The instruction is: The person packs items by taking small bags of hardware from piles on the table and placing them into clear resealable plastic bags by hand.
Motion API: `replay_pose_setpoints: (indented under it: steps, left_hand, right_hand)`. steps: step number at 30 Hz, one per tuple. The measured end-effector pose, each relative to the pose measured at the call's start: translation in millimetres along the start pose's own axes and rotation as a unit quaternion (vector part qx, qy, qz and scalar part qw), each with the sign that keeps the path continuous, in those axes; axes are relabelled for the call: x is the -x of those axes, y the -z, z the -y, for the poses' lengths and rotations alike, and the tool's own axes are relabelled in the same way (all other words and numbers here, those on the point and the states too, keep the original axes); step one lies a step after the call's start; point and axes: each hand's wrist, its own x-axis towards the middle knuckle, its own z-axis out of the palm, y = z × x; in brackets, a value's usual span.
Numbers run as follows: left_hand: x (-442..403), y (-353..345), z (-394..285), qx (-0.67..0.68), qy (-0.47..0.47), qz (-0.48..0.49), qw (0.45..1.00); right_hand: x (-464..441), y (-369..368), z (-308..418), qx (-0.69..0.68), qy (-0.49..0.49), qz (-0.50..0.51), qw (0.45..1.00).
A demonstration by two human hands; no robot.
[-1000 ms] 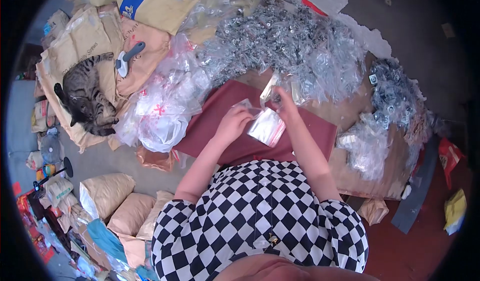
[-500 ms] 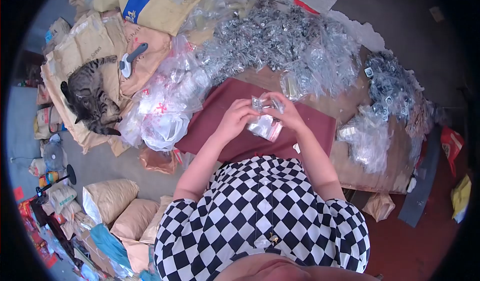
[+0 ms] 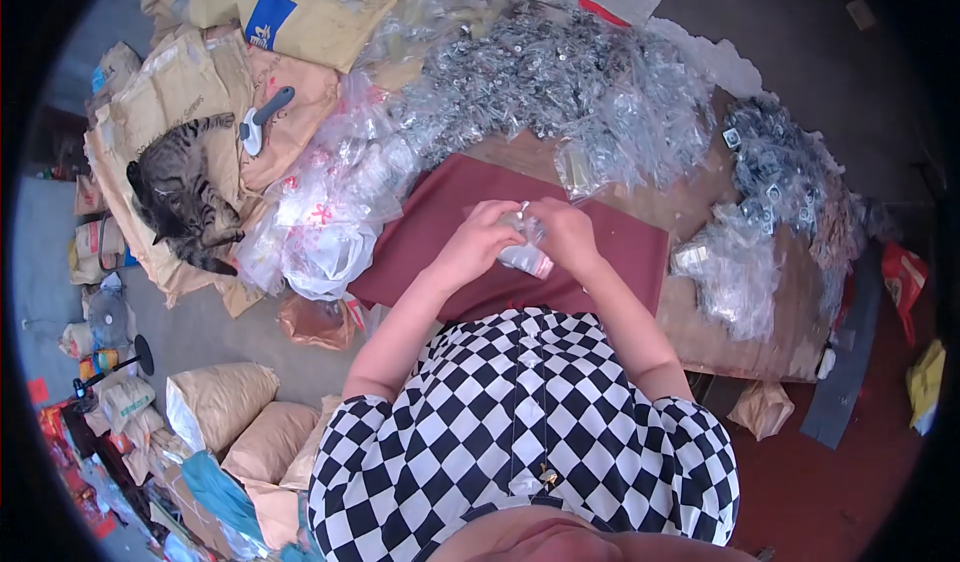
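Note:
Both hands meet over a dark red cloth (image 3: pixel 430 227) on the table. My left hand (image 3: pixel 480 244) has its fingers closed on the left edge of a small clear plastic bag (image 3: pixel 527 259), which has a reddish mark at its lower right. My right hand (image 3: pixel 564 238) pinches the upper right part of the same bag, its fingers bent inward. Something small and shiny shows between the fingertips, too small to make out. The bag's contents cannot be told. Beyond the hands lies a wide heap of clear bags with small metal parts (image 3: pixel 540 72).
A cat (image 3: pixel 180 197) lies on paper sacks at the left, near a grey-handled brush (image 3: pixel 262 122). White plastic bags (image 3: pixel 325 237) are heaped left of the cloth. More bagged parts (image 3: pixel 775 167) and clear packets (image 3: pixel 735 272) lie right. Full sacks (image 3: pixel 220 402) stand lower left.
My hands have drawn closer together over the bag, and the right hand has turned inward. Less of the bag's top shows now. The view has shifted slightly.

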Motion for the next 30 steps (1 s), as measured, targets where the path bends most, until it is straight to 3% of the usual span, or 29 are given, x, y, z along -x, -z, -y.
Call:
replay_pose_setpoints:
  steps: [2,4,5,6,7,8,9,10,12,13,14,15,16,18,20,22,25,26,28,29,30]
  left_hand:
    - [-1,-3,-2,-0.002,-0.007,0.006,1.000]
    - [-1,1,-4,-0.005,-0.011,0.011,1.000]
    - [-1,6,-4,-0.009,-0.009,0.006,1.000]
    - [0,10,-5,-0.012,-0.005,0.001,1.000]
    - [1,10,-5,-0.010,-0.003,0.002,1.000]
    - [1,11,-5,-0.006,0.002,0.003,1.000]
    - [-1,11,-6,-0.001,0.004,0.005,1.000]
    - [-3,9,-7,0.000,-0.001,0.009,1.000]
    - [-7,6,-9,0.018,0.028,0.014,0.999]
    - [-9,8,-9,0.019,0.025,0.014,0.999]
    - [-8,12,-8,0.020,0.011,-0.006,1.000]
    - [-7,16,-7,0.021,-0.001,-0.027,0.999]
    - [-7,19,-7,0.019,0.002,-0.030,0.999]
    - [-4,23,-10,0.103,0.024,-0.022,0.994]
    - [-4,25,-11,0.089,0.023,-0.005,0.996]
    - [-7,24,-12,0.076,0.019,0.016,0.997]
    - [-12,20,-15,0.062,0.003,0.056,0.996]
    - [-14,17,-17,0.047,-0.016,0.070,0.996]
    - [-14,15,-16,0.031,-0.034,0.086,0.995]
    - [-12,15,-11,0.085,0.012,0.096,0.992]
    - [-11,16,-8,0.139,0.057,0.103,0.983]
  right_hand:
    - [0,5,5,0.062,0.025,0.010,0.998]
    - [-3,12,-1,-0.012,0.004,0.023,1.000]
    - [-7,10,-15,-0.163,0.020,-0.010,0.986]
    - [-10,19,-10,-0.163,0.020,-0.009,0.986]
    - [-13,36,2,-0.389,-0.100,-0.014,0.916]
    - [-15,48,11,-0.588,-0.213,-0.021,0.780]
    - [-17,53,15,-0.653,-0.198,0.003,0.731]
    - [-18,45,16,-0.653,-0.199,-0.003,0.731]
    - [-21,22,19,-0.625,-0.087,-0.028,0.775]
    - [-20,19,20,-0.547,-0.033,-0.014,0.836]
    - [-14,22,18,-0.547,-0.033,-0.014,0.836]
    - [-6,29,14,-0.366,0.008,-0.025,0.930]
    - [-1,34,10,-0.171,0.051,-0.035,0.983]
    - [4,34,3,-0.199,0.021,-0.048,0.979]
    - [4,38,-3,-0.440,-0.133,0.026,0.888]
    - [2,34,-3,-0.436,-0.129,-0.025,0.890]
    - [-13,33,18,-0.485,-0.174,-0.292,0.806]
    - [-15,31,25,-0.483,-0.177,-0.295,0.805]
    - [-16,28,35,-0.232,0.029,-0.313,0.920]
    - [-14,33,37,-0.233,0.028,-0.315,0.920]
    - [-10,41,38,-0.222,0.069,-0.226,0.946]
